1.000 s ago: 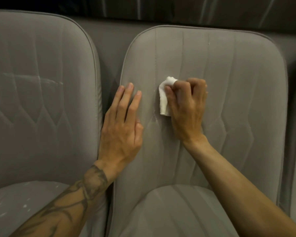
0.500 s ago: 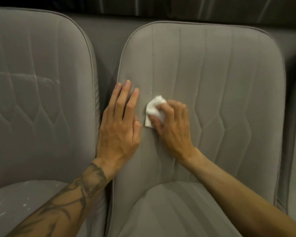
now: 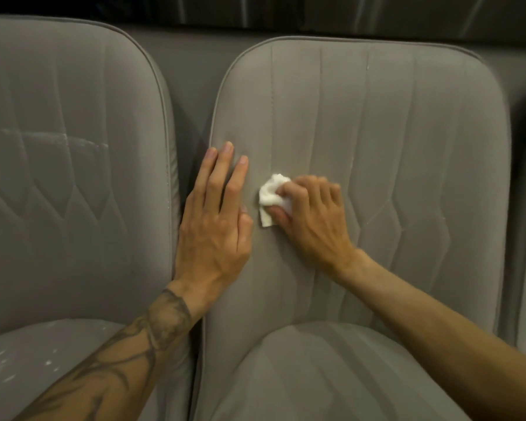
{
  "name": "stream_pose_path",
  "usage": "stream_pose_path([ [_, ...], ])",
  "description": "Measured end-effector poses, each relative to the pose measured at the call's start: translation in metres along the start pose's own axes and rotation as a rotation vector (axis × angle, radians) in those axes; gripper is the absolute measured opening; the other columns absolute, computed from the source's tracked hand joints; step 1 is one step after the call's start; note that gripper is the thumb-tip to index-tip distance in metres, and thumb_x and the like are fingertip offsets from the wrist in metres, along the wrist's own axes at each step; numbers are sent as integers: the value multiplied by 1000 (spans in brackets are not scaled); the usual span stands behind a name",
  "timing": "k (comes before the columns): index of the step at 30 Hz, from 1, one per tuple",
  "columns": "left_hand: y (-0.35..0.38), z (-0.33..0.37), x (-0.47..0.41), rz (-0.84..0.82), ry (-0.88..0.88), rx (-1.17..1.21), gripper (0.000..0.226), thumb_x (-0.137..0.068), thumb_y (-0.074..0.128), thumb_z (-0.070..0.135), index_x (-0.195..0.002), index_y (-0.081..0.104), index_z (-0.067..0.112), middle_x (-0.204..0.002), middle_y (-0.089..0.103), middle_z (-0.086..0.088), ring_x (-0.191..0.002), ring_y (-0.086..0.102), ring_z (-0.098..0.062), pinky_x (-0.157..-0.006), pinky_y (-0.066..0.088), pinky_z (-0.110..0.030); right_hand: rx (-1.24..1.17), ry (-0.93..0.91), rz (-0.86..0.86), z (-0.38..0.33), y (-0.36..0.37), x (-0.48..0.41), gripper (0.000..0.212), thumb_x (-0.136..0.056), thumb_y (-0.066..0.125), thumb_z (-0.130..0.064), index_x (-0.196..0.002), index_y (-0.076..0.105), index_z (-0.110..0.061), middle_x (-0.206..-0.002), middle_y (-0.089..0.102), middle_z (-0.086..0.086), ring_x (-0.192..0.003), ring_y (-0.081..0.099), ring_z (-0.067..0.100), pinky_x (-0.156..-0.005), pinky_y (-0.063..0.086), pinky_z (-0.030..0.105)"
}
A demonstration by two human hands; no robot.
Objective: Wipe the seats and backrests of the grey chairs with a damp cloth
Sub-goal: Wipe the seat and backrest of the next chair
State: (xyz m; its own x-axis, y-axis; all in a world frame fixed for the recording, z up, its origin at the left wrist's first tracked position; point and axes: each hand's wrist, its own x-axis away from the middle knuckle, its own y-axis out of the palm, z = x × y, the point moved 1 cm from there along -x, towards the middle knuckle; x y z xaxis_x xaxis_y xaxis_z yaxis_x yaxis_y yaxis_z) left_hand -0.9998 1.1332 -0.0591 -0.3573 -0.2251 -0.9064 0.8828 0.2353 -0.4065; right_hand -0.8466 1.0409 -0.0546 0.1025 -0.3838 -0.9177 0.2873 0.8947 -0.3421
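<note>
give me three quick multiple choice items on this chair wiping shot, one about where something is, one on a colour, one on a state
1. Where is the cloth?
A. on the left chair's seat
B. against the middle chair's backrest
C. on the floor

2. What colour is the cloth?
A. white
B. blue
C. yellow

3. What is the left hand doing?
A. gripping a spray bottle
B. clenched in a fist
C. lying flat and open on the backrest's left edge

Answers:
1. B, the right hand presses the cloth onto the backrest's left part.
2. A, the crumpled cloth shows bright white against the grey upholstery.
3. C, its fingers are stretched out, holding nothing.
</note>
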Motion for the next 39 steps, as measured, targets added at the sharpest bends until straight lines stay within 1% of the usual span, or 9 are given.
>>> stream_pose_path([
  [6,0,1,0,-2,-2,1,70,-91,45,10,-161,36,8,-172,25,-10,-162,15,-25,-129,16,-33,64,289,270,24,3,-87,25,-102,45,-44,-112,45,-21,-103,59,11,-92,47,25,-79,33,38],
  [10,-1,1,-1,-17,-10,13,72,-89,43,11,-161,35,8,-172,24,-10,-162,14,-25,-129,12,-28,-51,130,65,-15,7,2,27,-100,52,-39,-115,44,-17,-103,63,13,-90,52,30,-81,36,40],
  [13,-3,2,-1,-22,-20,11,73,-88,44,9,-161,35,7,-172,24,-10,-162,14,-25,-128,11,-26,12,-12,-15,2,0,-2,30,-98,55,-40,-115,45,-19,-102,66,12,-87,59,32,-79,36,41],
  [19,-2,1,0,-9,-12,16,72,-89,43,9,-160,36,7,-172,25,-11,-162,15,-26,-129,14,-29,64,323,259,14,11,-62,26,-102,46,-44,-112,43,-21,-103,59,11,-93,46,26,-79,33,40],
  [23,-1,0,-1,-21,-13,48,73,-88,44,8,-161,35,7,-172,24,-11,-162,14,-25,-129,13,-30,-72,93,31,-25,13,27,27,-99,54,-36,-114,44,-17,-102,63,13,-89,50,29,-79,37,41],
  [26,-2,2,-1,-23,-18,44,73,-88,44,7,-161,35,7,-172,24,-10,-162,13,-25,-129,13,-30,-8,-33,-8,-1,7,8,28,-99,51,-41,-116,45,-19,-102,65,12,-89,54,30,-79,34,40],
  [31,-1,2,-1,-13,-14,38,72,-88,43,7,-160,36,7,-172,25,-11,-162,15,-26,-129,14,-30,53,313,238,15,10,-56,24,-101,48,-42,-110,43,-22,-104,58,9,-93,46,26,-79,31,39],
  [36,-2,2,-2,-25,-18,46,72,-89,45,8,-161,35,7,-172,24,-11,-162,14,-26,-129,12,-29,-56,84,-8,-25,7,24,27,-97,56,-37,-112,43,-18,-100,64,12,-87,54,30,-78,36,41],
  [39,-2,3,-2,-23,-14,29,72,-89,43,9,-161,35,8,-172,24,-10,-162,13,-25,-128,11,-26,22,60,54,8,4,-23,26,-100,50,-42,-114,44,-20,-100,63,13,-90,48,28,-79,32,40],
])
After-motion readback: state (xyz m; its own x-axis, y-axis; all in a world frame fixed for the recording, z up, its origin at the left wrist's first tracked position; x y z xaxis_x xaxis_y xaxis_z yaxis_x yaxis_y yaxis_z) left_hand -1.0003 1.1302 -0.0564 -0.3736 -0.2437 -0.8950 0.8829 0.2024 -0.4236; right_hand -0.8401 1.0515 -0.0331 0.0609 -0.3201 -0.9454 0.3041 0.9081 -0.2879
